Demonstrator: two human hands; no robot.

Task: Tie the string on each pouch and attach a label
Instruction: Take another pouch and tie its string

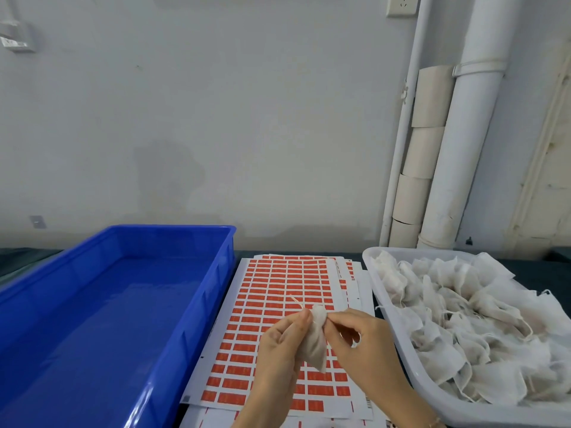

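Observation:
A small white cloth pouch [315, 341] hangs between my two hands above the label sheets. My left hand [278, 344] pinches the pouch's gathered neck from the left, and a thin string end [296, 301] sticks up past its fingertips. My right hand [358, 338] pinches the neck from the right side. Under the hands lie stacked sheets of small red labels [278, 291]. Whether the string is knotted cannot be told.
A large blue plastic bin [173, 304] stands on the left with nothing visible inside. A white tray [401, 341] on the right is heaped with several white pouches [482, 316]. White pipes and cardboard tubes [426, 149] stand against the wall at back right.

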